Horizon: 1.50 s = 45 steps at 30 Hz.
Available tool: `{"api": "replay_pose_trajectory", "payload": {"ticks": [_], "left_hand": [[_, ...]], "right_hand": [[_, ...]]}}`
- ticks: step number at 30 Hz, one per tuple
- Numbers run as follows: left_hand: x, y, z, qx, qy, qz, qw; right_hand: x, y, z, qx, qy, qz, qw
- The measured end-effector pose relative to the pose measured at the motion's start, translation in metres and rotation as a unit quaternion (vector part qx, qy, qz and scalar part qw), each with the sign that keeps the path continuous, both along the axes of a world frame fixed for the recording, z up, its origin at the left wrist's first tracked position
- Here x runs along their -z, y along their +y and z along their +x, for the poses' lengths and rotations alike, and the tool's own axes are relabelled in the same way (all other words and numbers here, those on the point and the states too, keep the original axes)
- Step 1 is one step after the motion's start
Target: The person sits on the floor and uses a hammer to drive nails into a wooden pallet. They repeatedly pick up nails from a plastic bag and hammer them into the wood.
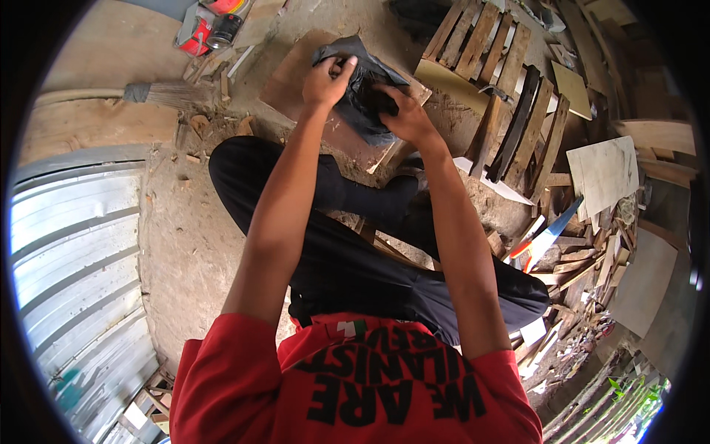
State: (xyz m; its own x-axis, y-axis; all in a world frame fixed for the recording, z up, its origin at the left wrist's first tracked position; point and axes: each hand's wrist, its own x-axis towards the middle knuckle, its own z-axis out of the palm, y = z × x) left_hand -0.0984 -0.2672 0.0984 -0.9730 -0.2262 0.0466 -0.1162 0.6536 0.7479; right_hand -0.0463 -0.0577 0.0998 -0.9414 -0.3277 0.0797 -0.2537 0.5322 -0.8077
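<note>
Gripping a crumpled black plastic bag, both hands—left hand, right hand—have it only partly opened above the brown plywood board.

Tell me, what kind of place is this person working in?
Probably a rough outdoor woodworking spot. Both hands, left hand and right hand, grip a black plastic bag over a dirt floor strewn with wood offcuts, beside stacked slats and corrugated metal sheeting.

Outdoor woodworking yard: dirt ground, wood offcuts at three o'clock, slatted pallet at one, corrugated metal sheet at nine.
</note>
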Motion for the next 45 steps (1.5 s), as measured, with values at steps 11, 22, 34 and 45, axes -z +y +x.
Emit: {"api": "replay_pose_trajectory", "payload": {"ticks": [11,22,34,45], "left_hand": [[-0.023,0.02,-0.015,0.003,-0.148,-0.117,0.982],[0.009,-0.009,-0.029,0.115,-0.139,-0.086,0.98],[-0.001,-0.016,-0.031,0.143,-0.199,-0.03,0.969],[0.003,-0.018,-0.033,0.146,-0.197,-0.016,0.969]], "right_hand": [[0.017,-0.038,-0.001,0.175,0.088,0.077,0.978],[0.017,-0.049,-0.002,0.216,0.088,0.079,0.969],[0.019,-0.052,0.006,0.235,0.128,0.09,0.959],[0.019,-0.05,0.008,0.226,0.122,0.09,0.962]]}}
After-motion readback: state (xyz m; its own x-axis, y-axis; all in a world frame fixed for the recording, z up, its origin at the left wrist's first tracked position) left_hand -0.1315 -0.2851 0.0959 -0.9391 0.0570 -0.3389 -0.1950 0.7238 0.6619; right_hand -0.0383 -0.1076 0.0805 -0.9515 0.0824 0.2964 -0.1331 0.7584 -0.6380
